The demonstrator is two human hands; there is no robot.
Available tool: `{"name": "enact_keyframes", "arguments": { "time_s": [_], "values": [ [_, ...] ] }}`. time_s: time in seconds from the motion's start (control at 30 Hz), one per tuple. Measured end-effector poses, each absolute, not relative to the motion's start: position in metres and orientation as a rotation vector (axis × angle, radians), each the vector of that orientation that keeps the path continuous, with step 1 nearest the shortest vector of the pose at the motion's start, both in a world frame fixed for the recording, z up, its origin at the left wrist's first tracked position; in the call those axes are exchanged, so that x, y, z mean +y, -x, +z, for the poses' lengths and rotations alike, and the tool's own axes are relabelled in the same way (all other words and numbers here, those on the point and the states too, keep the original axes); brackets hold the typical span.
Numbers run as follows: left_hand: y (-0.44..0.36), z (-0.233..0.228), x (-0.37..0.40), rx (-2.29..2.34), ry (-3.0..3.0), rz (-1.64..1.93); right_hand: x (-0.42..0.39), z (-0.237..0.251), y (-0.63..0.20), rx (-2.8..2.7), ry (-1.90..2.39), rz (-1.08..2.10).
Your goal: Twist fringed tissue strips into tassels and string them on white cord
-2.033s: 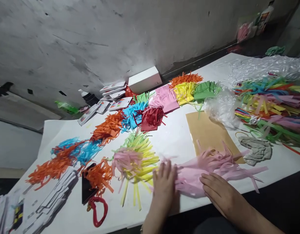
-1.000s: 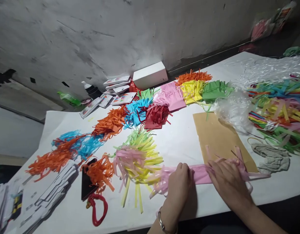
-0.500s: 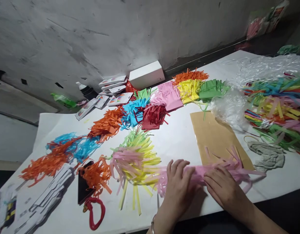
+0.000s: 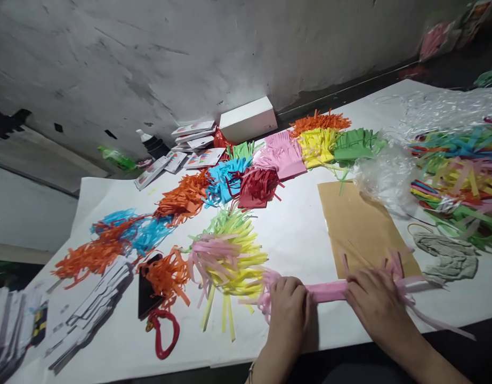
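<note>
Hands (image 4: 329, 306) pin pink roll (image 4: 326, 291) near table's (image 4: 293, 234) front edge.

Bare hands (image 4: 288, 306), no sleeves.

Fringed paper bundles in orange (image 4: 184, 198), blue (image 4: 225, 180), red (image 4: 258, 186) lying across the table (image 4: 297, 234); white box (image 4: 249, 118) sitting by the wall; brown sheet (image 4: 360, 226), grey cloth (image 4: 449, 257), red cord loop (image 4: 162, 333) resting nearby.

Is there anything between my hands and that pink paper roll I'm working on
No. Both hands are already on the pink roll: the left hand covers one end, the right hand the other. Nothing visible lies between them.
</note>
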State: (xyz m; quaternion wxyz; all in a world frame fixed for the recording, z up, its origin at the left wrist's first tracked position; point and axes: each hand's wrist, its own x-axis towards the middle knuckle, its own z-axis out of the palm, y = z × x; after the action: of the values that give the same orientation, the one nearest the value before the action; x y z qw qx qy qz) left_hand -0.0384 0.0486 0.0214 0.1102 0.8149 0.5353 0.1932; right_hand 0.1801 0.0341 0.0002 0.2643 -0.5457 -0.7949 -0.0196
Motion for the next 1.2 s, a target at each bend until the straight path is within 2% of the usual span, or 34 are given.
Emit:
{"name": "enact_keyframes", "arguments": {
  "time_s": [0.2,0.37,0.5,0.63,1.0,1.2],
  "values": [
    [0.022,0.025,0.065,1.816,-2.456,0.219,0.038,0.001,-0.173,-2.013,1.685,-0.249],
    [0.025,0.027,0.068,1.772,-2.476,0.19,0.032,0.006,-0.168,-2.103,1.353,-0.112],
    [0.031,0.029,0.064,1.677,-2.453,0.494,0.032,0.001,-0.168,-2.131,1.256,0.07],
    [0.033,0.024,0.056,1.34,-2.632,0.841,0.032,0.002,-0.167,-2.126,1.238,0.118],
    [0.046,0.013,0.046,1.232,-2.567,0.808,0.024,0.0,-0.184,-2.173,1.166,0.129],
    [0.037,0.014,0.036,1.508,-2.358,0.868,0.026,0.001,-0.183,-1.995,1.405,0.117]
  ]
}}
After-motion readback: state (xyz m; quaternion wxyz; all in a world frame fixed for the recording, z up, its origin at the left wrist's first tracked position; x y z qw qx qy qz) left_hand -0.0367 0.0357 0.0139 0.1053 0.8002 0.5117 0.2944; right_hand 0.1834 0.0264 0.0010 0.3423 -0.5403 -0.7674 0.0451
